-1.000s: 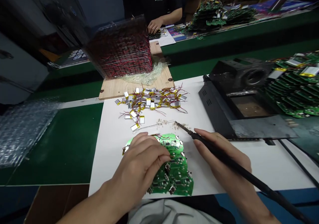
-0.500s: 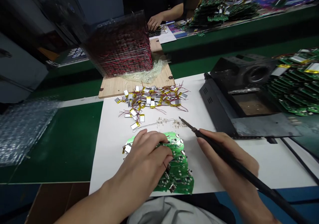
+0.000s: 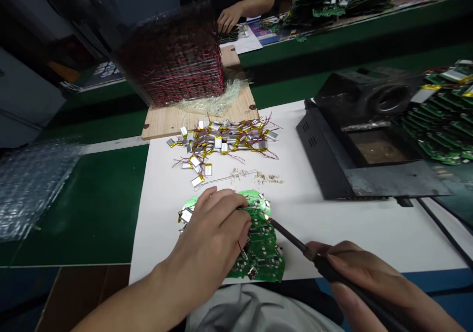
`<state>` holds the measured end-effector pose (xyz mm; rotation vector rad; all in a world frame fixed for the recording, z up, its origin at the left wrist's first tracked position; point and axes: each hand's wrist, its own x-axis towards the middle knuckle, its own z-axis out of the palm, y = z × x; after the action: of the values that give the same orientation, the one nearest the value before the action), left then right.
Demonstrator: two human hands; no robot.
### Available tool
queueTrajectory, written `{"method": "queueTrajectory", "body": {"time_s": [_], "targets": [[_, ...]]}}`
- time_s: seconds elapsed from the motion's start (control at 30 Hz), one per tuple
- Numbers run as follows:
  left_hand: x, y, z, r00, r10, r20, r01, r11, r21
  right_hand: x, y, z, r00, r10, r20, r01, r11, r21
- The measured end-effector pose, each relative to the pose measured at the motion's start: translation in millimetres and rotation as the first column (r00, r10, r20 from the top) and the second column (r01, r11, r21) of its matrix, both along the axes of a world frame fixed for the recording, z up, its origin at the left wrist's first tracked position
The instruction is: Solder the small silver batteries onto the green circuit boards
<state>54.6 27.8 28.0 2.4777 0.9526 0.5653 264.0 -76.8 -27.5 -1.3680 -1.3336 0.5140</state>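
Overlapping green circuit boards (image 3: 268, 259) lie on white paper near my lap. My left hand (image 3: 218, 223) rests over their left side, fingers bent and pressed onto a board; what lies under the fingertips is hidden. A small silver battery (image 3: 186, 215) pokes out at that hand's left. In my right hand (image 3: 373, 282) is a black-handled soldering iron (image 3: 291, 234), gripped between thumb and fingers. Its tip touches or hovers just over the right edge of the upper boards, close to my left fingertips; contact is hard to tell.
Small batteries with red and black wires (image 3: 225, 140) lie heaped beyond the boards, with tiny scattered parts (image 3: 268, 178) nearer. A black metal box (image 3: 328, 159) and stacked boards (image 3: 443, 120) stand right. Behind, a wrapped stack (image 3: 177, 71) sits on a wooden board (image 3: 162, 122); a co-worker's hand (image 3: 229, 17) is beyond.
My right hand has moved down and right, bringing the iron's tip from above the paper down to the boards' right edge. The left hand stays in place on the boards.
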Motion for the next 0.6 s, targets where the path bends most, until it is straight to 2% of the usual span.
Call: {"method": "queueTrajectory", "body": {"time_s": [0.1, 0.17, 0.27, 0.33, 0.6], "targets": [[-1, 0, -0.8, 1.0, 0.007, -0.006, -0.007, 1.0, 0.003, 1, 2, -5.5, 0.999, 0.035, 0.038, -0.035, 0.999, 0.006], [-1, 0, -0.7, 1.0, 0.009, -0.01, -0.009, 1.0, 0.013, 7, 2, -5.3, 0.99, 0.064, 0.124, -0.062, 0.998, -0.018], [0, -1, 0.0, 1.0, 0.008, -0.02, -0.007, 1.0, 0.01, 22, 4, -2.4, 0.922, 0.157, 0.353, -0.153, 0.987, -0.038], [0, -1, 0.5, 0.999, 0.011, -0.03, -0.011, 1.0, 0.006, 31, 6, -1.4, 0.858, 0.245, 0.451, -0.25, 0.967, -0.05], [0, -2, 0.8, 0.998, 0.021, -0.062, -0.02, 1.0, 0.014, 31, 2, 0.8, 0.825, 0.237, 0.513, -0.257, 0.966, -0.033]]}}
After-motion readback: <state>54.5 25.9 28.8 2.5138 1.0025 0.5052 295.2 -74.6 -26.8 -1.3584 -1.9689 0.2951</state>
